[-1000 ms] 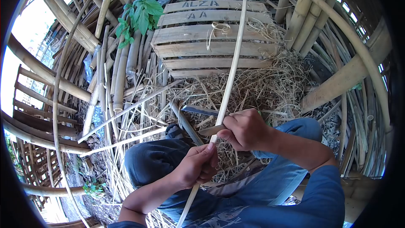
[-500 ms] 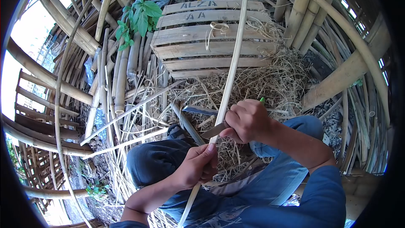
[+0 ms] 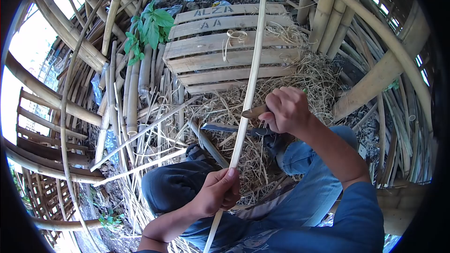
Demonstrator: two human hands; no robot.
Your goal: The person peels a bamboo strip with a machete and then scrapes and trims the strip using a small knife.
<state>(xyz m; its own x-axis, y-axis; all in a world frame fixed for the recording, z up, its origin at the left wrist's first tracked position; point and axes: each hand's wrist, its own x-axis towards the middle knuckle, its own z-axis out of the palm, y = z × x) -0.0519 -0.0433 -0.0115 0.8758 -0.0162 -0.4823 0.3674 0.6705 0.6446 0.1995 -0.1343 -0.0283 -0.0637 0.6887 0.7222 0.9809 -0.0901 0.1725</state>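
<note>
A long, pale bamboo strip [image 3: 251,84] runs from the top of the view down between my knees. My left hand [image 3: 219,189] is closed around its lower part, thumb laid along the top. In my fisted right hand [image 3: 288,110] is a knife, its handle mostly hidden by the fingers. The short, brownish knife blade [image 3: 254,112] lies across the strip, well above my left hand. Below it on the ground rests a machete [image 3: 220,127] with a dark handle, partly covered by the strip.
A slatted wooden crate [image 3: 225,61] with curled shavings stands ahead. Straw-like shavings [image 3: 314,82] are heaped beside it. Bamboo poles [image 3: 133,98] and a leafy plant [image 3: 152,28] are on the left. A thick bamboo post [image 3: 375,75] slants at the right.
My right hand and the knife have moved up along the strip, away from my left hand. The left hand is slightly lower, still gripping the strip. The view has shifted a little.
</note>
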